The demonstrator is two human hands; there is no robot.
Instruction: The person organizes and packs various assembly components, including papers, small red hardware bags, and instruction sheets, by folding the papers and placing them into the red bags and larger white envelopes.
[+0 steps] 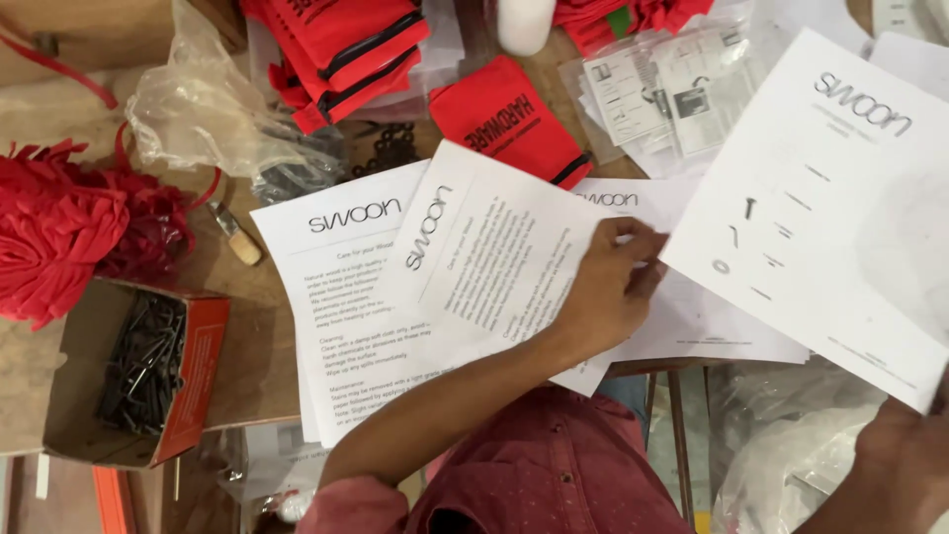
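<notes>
My left hand [605, 289] lies on a tilted white printed sheet [474, 257], its fingers curled over the sheet's right edge and gripping it. That sheet overlaps another printed sheet [341, 297] on the left, and a third one [712, 326] lies under it on the right. At the bottom right corner, my right hand [905, 465] holds the lower corner of a large white sheet [830, 198] with small drawings of hardware. This sheet is lifted over the others. Only part of the right hand shows.
Red fabric pouches [509, 119] with black zips lie at the top. An open cardboard box of black screws [143, 366] sits at the left, below a heap of red shredded material [59, 227]. There are clear plastic bags [198, 99], bagged leaflets [662, 89] and a wooden table [257, 346].
</notes>
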